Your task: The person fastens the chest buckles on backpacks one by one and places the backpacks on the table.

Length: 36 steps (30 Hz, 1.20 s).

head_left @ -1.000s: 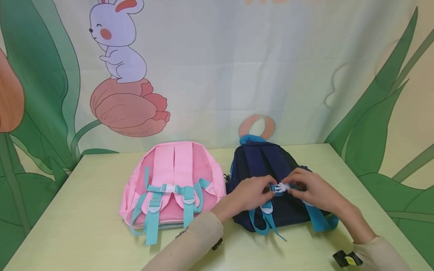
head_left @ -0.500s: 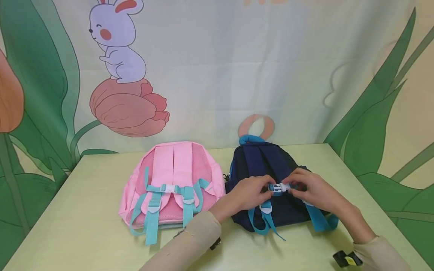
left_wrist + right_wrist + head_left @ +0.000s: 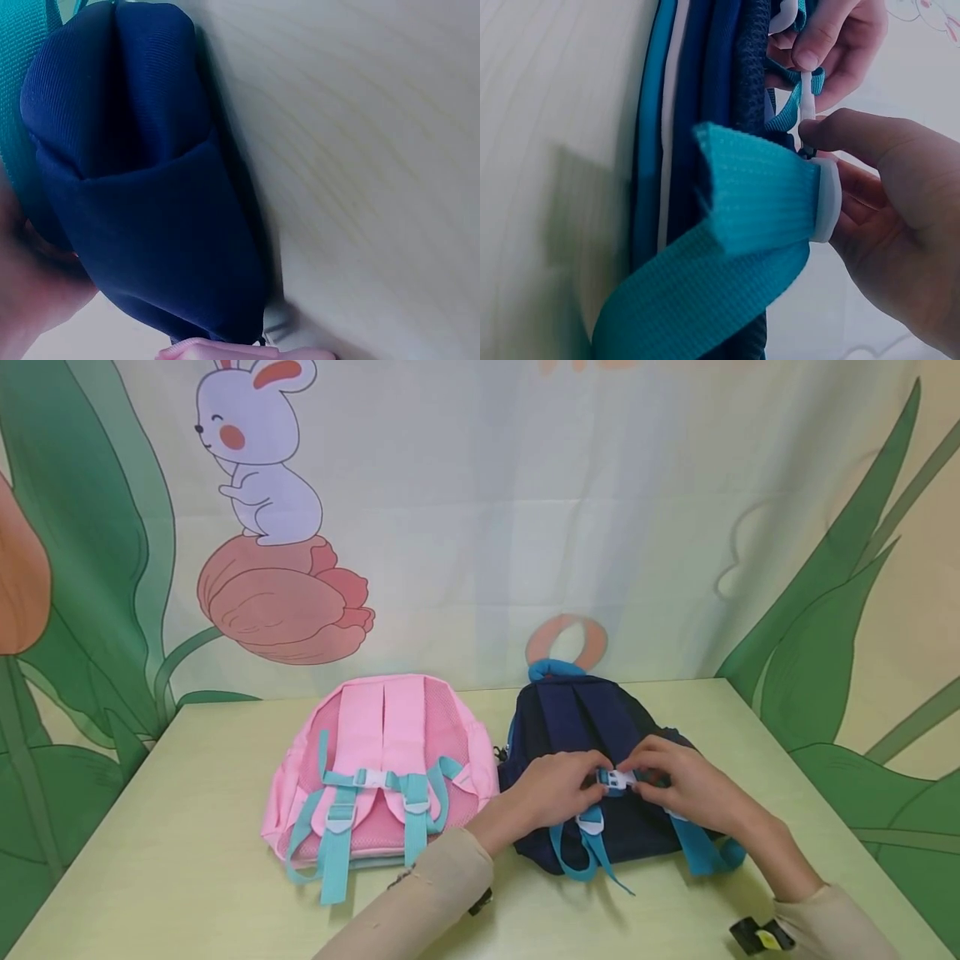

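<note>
A navy backpack [image 3: 600, 843] lies with its straps facing up on the right half of the table. Across its middle runs a blue chest strap with a white side-release buckle [image 3: 617, 779]. My left hand [image 3: 555, 787] pinches the buckle's left half between thumb and fingers. From the other side my right hand [image 3: 693, 781] pinches the right half, its fingertips close to the left hand's. In the right wrist view both thumbs meet the thin white edge of the buckle [image 3: 808, 101]. A white strap adjuster [image 3: 827, 199] with teal webbing sits beside my right fingers.
A pink backpack [image 3: 382, 718] with teal straps lies just left of the navy one, beneath my left forearm's line. A blue strap end [image 3: 697, 847] hangs at the navy bag's lower right. Behind the table [image 3: 180, 827] hangs a printed curtain [image 3: 465, 527].
My right hand has shifted slightly left, bringing the buckle's two halves closer together. The left hand has stayed almost in place. Both backpacks lie where they were.
</note>
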Available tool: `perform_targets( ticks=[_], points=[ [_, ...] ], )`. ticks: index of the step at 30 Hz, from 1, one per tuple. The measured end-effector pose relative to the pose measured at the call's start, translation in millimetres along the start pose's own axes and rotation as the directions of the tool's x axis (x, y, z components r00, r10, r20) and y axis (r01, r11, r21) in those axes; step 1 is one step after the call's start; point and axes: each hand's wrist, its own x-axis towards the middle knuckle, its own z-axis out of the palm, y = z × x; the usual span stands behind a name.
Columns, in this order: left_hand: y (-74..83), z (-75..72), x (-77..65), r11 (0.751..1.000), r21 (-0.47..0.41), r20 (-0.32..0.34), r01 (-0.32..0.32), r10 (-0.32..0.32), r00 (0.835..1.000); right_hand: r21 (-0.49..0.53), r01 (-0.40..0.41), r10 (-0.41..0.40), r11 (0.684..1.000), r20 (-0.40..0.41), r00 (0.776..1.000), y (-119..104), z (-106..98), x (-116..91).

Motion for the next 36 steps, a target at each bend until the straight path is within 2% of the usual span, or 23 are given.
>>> perform_targets(
  ticks=[15, 26, 36],
  points=[
    [-3.5, 4.7, 0.5, 0.995, -0.090, -0.023, 0.050, -0.053, 0.998, -0.029, -0.035, 0.034, 0.999, -0.026, 0.999, -1.9, 3.6, 1.3],
    [-1.8, 5.8, 2.2, 0.996, -0.068, -0.009, 0.053, -0.054, 0.998, -0.033, -0.039, 0.038, 0.999, -0.021, 0.999, -2.4, 2.7, 2.6],
    [-0.1, 7.0, 3.4, 0.994, -0.090, -0.029, 0.066, -0.069, 0.997, -0.046, -0.058, 0.057, 0.997, -0.029, 0.998, -5.0, 5.1, 3.1]
  ],
)
